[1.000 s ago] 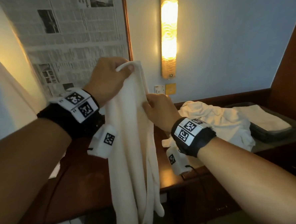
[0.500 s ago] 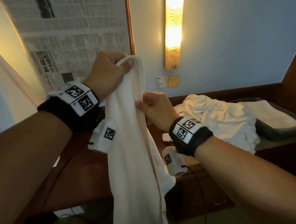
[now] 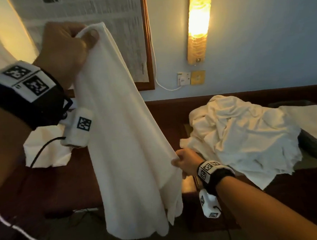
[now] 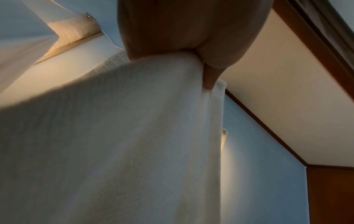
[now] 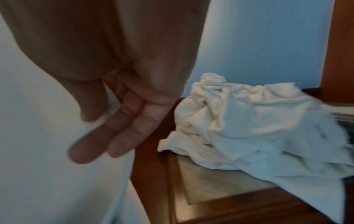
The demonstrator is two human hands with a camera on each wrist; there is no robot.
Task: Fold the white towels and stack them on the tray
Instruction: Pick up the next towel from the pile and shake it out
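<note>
Head view shows the left hand (image 3: 62, 49) raised high, thumb and curled fingers pinching the top corner of a white towel (image 3: 122, 140), which hangs down from that grip in front of the dark wooden desk (image 3: 61, 181). Lower down, the right hand (image 3: 186, 161) nips the towel's right edge between thumb and fingers, pulling the cloth out sideways. Behind it a heap of unfolded towels (image 3: 244, 137) lies on the desk, spilling against the dark tray (image 3: 315, 145), which holds one folded towel (image 3: 306, 120).
</note>
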